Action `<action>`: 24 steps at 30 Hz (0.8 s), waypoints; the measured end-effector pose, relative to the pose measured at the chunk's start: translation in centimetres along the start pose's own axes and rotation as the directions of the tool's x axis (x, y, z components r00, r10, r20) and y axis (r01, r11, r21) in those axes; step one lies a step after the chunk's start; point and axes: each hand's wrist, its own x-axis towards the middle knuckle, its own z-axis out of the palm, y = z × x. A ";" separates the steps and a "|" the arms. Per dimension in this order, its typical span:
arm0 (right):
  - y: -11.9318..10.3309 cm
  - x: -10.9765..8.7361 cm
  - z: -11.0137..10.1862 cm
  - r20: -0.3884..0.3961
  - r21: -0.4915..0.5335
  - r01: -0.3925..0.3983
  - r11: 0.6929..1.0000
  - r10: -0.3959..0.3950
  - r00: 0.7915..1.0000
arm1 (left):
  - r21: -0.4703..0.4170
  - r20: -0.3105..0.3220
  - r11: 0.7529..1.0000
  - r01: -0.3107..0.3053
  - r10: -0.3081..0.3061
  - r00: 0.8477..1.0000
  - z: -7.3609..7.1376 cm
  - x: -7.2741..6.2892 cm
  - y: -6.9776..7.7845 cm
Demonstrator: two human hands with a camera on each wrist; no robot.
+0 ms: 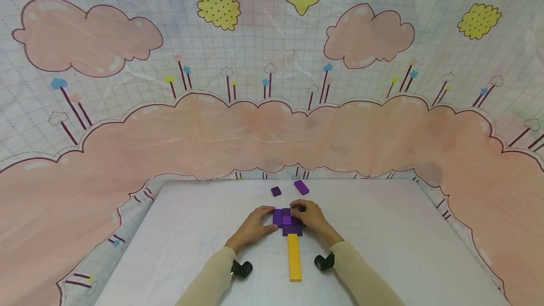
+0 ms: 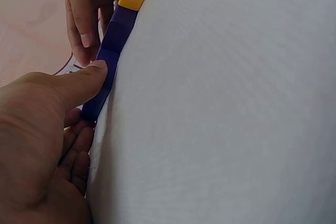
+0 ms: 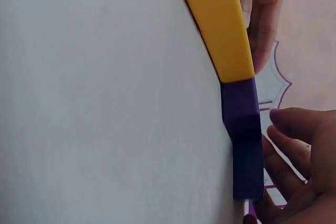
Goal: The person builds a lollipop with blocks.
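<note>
Purple blocks lie together in a flat cluster [image 1: 292, 230] at mid-table, a lighter purple square [image 1: 286, 220] among them. My left hand [image 1: 255, 225] holds the upright purple block [image 1: 277, 218] on the cluster's left side, thumb at its near end and fingers round the far end. Over the cluster's right side, my right hand [image 1: 312, 215] has loosely bent fingers and covers part of the blocks there. In the right wrist view its thumb [image 3: 296, 123] stands off the purple block [image 3: 248, 169]. A long yellow block [image 1: 294, 258] runs from the cluster's near edge towards me.
Behind the cluster lie a small dark purple block [image 1: 276, 191] and a longer purple block [image 1: 301, 187], apart from each other. They rest on a white tabletop [image 1: 191, 211]. A patterned cloth [image 1: 272, 138] with clouds and stars hangs beyond the table's far edge.
</note>
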 end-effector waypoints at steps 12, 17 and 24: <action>0.1 -0.2 -1.6 -0.032 0.091 0.003 0.996 0.000 0.999 | 0.012 -0.005 1.000 -0.011 0.011 1.000 -0.1 -0.2 0.0; -0.2 -0.5 -2.7 -0.068 0.137 0.012 0.991 -0.002 0.998 | 0.005 -0.008 1.000 -0.019 0.019 1.000 -0.2 -0.2 0.2; -0.8 0.0 -3.6 -0.085 0.147 0.065 0.987 -0.053 0.995 | 0.002 -0.002 1.000 -0.020 0.020 1.000 -0.2 -0.3 0.3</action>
